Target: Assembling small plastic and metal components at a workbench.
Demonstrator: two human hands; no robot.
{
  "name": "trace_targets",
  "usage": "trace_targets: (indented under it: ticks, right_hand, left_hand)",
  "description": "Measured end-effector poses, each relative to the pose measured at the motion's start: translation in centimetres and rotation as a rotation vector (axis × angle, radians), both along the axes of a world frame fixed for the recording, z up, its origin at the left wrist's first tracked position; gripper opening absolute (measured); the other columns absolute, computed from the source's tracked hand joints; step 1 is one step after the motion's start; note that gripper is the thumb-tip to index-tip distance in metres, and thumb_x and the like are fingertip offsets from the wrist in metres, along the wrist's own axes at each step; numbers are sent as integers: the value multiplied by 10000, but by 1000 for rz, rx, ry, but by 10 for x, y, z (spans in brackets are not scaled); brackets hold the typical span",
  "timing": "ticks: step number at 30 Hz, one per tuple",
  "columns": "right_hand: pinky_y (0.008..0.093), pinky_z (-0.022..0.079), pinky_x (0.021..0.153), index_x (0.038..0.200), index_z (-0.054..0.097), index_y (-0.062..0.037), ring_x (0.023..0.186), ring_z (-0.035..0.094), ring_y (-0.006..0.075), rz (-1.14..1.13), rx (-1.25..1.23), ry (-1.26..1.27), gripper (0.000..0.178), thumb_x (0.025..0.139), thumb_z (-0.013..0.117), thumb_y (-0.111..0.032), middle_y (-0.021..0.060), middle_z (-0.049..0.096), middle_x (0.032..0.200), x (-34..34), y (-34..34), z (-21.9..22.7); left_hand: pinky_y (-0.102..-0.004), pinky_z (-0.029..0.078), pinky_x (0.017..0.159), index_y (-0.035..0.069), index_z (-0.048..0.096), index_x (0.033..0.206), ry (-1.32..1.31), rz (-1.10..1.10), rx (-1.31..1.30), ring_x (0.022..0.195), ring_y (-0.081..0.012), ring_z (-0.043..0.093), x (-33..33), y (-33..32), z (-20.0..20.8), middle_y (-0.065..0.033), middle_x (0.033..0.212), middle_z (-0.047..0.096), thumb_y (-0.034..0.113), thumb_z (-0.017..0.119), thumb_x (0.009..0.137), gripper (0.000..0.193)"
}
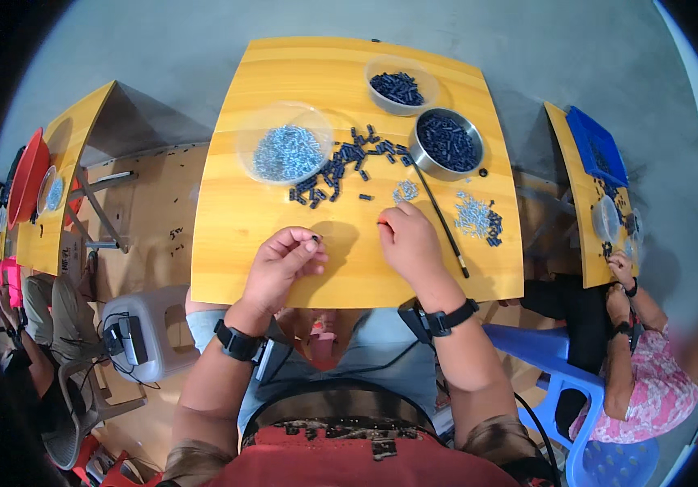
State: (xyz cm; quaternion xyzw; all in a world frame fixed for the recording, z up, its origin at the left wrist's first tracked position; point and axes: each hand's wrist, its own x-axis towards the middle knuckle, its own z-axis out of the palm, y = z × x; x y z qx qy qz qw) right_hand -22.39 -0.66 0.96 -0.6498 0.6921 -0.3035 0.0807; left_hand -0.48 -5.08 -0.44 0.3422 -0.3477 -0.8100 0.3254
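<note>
My left hand is raised over the table's near edge, thumb and fingertips pinching a small black part. To its right, my right hand is closed, its fingers curled; whatever they hold, if anything, is hidden. Just beyond its knuckles lies a small heap of silver pins. Short black tubular pieces are scattered across the middle of the table. A thin black stick with a pale tip lies to the right of my right hand. Beside it are more loose silver pins with black pieces next to them.
On the yellow table stand a clear tub of silver pins, a clear tub of black pieces and a metal bowl of black pieces. A co-worker sits right on a blue chair; another person is at left near a grey stool.
</note>
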Motion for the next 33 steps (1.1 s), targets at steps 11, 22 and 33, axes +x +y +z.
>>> trace_targets:
  ticks: [11,22,33]
  right_hand:
    - [398,472,688,873,593,-7,803,558,331,11,119,-79,145,733,607,-42,148,551,827,4,-1,14]
    - [394,471,626,775,649,-59,733,575,314,105,-32,54,60,729,616,-78,119,568,753,35,-51,15]
    - [436,470,597,664,596,-49,699,579,326,128,-70,116,85,717,548,-95,130,551,708,59,-64,-5]
  left_hand:
    - [-294,516,740,34,556,998,176,-3,60,818,-177,617,14,-4,-15,-83,912,617,49,544,892,109]
    - [-281,506,721,41,560,997,296,-18,96,812,-170,614,13,-5,-13,-80,909,614,62,543,891,109]
    - [-275,504,695,29,566,975,224,6,37,762,-164,607,14,-6,-11,-82,868,618,70,552,886,99]
